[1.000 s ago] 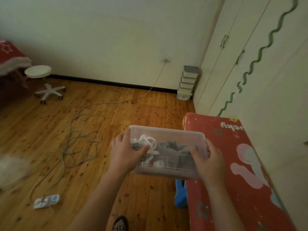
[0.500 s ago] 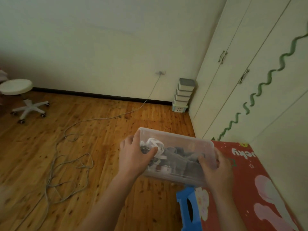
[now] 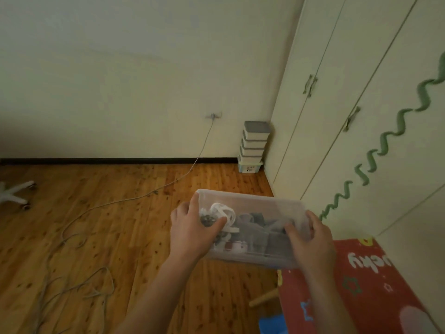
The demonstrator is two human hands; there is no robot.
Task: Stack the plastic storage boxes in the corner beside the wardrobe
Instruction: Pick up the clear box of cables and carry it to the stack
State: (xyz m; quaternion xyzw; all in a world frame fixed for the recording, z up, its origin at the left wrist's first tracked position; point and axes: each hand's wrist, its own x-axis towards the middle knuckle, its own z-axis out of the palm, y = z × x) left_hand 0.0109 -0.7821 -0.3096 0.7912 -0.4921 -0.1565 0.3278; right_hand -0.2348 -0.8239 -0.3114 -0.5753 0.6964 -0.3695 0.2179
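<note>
Clear plastic box [image 3: 252, 227], holding cables, is carried above the floor [image 3: 120, 225]; left hand [image 3: 192, 230] and right hand [image 3: 310, 239] fingers grip its ends. Stack [image 3: 254, 145] of lidded boxes stands in the far corner beside the wardrobe [image 3: 337, 104]. Placement outstanding.

Stack of grey-lidded plastic storage boxes [image 3: 253, 147]: in corner, left of cream wardrobe [image 3: 361, 116]. Clear plastic box [image 3: 252, 227]: nearer, between both hands, above wooden floor [image 3: 96, 225].

The box [image 3: 252, 227] gripped between both hands is clear, slightly cloudy plastic, smooth-walled. Below the hands the floor [image 3: 108, 213] is glossy knotted wood, and by the right hand lies a red printed cloth [image 3: 361, 273], matt.
</note>
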